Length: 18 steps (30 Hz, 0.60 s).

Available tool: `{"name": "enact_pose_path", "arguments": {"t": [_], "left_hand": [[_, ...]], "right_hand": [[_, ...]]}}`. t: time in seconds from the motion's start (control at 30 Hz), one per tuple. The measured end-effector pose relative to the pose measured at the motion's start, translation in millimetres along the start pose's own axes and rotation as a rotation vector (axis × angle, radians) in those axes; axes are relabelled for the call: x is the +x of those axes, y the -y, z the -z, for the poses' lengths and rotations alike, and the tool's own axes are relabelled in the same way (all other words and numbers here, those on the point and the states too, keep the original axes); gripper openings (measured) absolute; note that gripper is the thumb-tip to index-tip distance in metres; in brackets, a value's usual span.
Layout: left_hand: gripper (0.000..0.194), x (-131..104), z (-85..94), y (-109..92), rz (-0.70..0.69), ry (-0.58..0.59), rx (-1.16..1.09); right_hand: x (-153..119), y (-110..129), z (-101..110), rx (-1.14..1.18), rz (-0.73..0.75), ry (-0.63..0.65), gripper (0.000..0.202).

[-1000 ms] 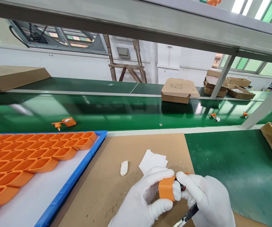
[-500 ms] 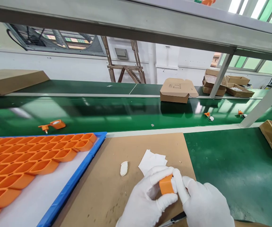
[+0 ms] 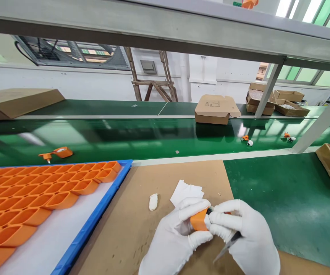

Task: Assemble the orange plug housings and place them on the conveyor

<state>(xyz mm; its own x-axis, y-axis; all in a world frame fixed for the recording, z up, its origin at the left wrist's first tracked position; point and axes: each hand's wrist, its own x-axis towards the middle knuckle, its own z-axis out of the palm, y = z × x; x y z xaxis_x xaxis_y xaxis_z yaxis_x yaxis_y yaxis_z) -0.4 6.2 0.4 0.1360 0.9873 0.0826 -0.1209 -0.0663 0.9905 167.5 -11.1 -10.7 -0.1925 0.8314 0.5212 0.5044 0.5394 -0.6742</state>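
Observation:
My gloved left hand (image 3: 179,233) grips a small orange plastic housing (image 3: 198,220) between thumb and fingers. Its right-hand end shows something dark and a pale part, mostly covered by my fingers. My gloved right hand (image 3: 248,233) is closed at that end, fingertips touching the pale part. A slim pointed metal tool with a black section (image 3: 228,246) is tucked in my right hand, tip slanting down-left; its exact kind is unclear. Behind my left hand lie white paper pieces (image 3: 185,192). A small white finger-cot-like piece (image 3: 153,202) rests on the cardboard sheet (image 3: 136,217).
A blue-edged tray (image 3: 96,219) of orange sleeves (image 3: 62,200) stands at left. Beyond runs a green conveyor belt (image 3: 142,139) carrying an orange plug-like part (image 3: 56,153) and small pieces. A cardboard box (image 3: 215,110) sits behind it; a metal post (image 3: 319,122) rises at right.
My right hand has shifted its grip, and the pointed tool has swung up into clearer view beside its fingers. A dark bit now shows at the housing's end. Parts on the belt have moved left.

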Motion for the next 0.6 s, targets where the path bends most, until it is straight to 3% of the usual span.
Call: {"name": "enact_pose_path", "arguments": {"t": [0.17,0.33,0.43,0.6], "left_hand": [[0.042,0,-2.5,4,-0.027,-0.024,0.039],[0.04,-1,-3.9,12,-0.031,-0.083,0.076],[0.042,-1,-5.8,12,0.022,-0.059,0.044],[0.044,-2,-7.6,16,0.039,-0.032,0.051]], "right_hand": [[8,2,1,0.2,-0.099,-0.047,0.017],[11,17,3,-0.35,0.221,-0.097,0.034],[11,26,3,-0.509,0.286,-0.078,0.042],[13,14,13,-0.135,0.074,-0.042,0.027]]}}
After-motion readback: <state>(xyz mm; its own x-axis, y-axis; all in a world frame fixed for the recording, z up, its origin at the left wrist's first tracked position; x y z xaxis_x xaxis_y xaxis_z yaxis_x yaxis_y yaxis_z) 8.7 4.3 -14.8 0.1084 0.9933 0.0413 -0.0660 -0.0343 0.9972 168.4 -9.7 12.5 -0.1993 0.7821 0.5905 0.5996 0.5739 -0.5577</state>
